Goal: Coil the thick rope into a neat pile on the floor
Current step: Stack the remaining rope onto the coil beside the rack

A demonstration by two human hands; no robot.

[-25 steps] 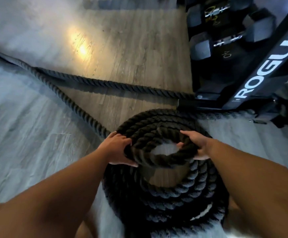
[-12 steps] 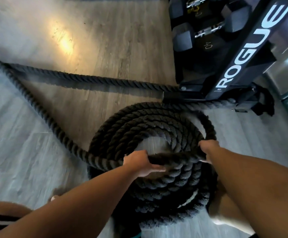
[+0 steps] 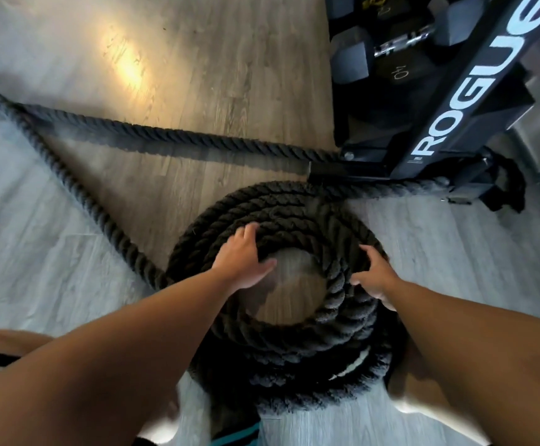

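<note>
Lying on the grey wood-plank floor point(image 3: 69, 284), the thick black twisted rope point(image 3: 336, 310) forms one round, hollow pile of stacked turns; two straight runs trail off leftward. Two hands rest on top: the left hand point(image 3: 244, 259), grip spread flat, and the right hand point(image 3: 376, 278), grip loosely splayed.

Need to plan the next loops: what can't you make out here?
1. Loose rope: head view, left edge cuts it off; remaining length unknown.
2. Coil: head view, lower turns hidden under the top turns.
3. Rope's anchor: head view, hidden behind the rack.
</note>
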